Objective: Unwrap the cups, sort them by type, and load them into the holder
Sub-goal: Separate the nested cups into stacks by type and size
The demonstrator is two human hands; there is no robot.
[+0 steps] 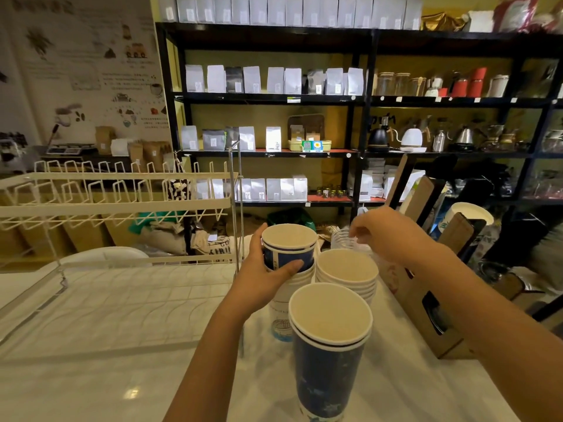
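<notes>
Near cup stack (329, 354): dark blue wall, pale star-like print, cream inside, white rims. Cups in left hand (262, 275): same blue. Middle stack (347, 275): white. Bench (122, 345): white. Rack (106, 196): cream wire. Shelving (362, 117): black.

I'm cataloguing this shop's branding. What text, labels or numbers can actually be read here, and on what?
"KIRI", partly hidden: burlap sack on the floor.
Wall poster: print too blurred to read.
Shelf pouches: labels too small.
Blue cups: print unreadable.
Green sticker on the tin: illegible.

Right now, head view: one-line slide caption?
Left hand grips blue paper cups; right hand reaches clear plastic cups.
</notes>
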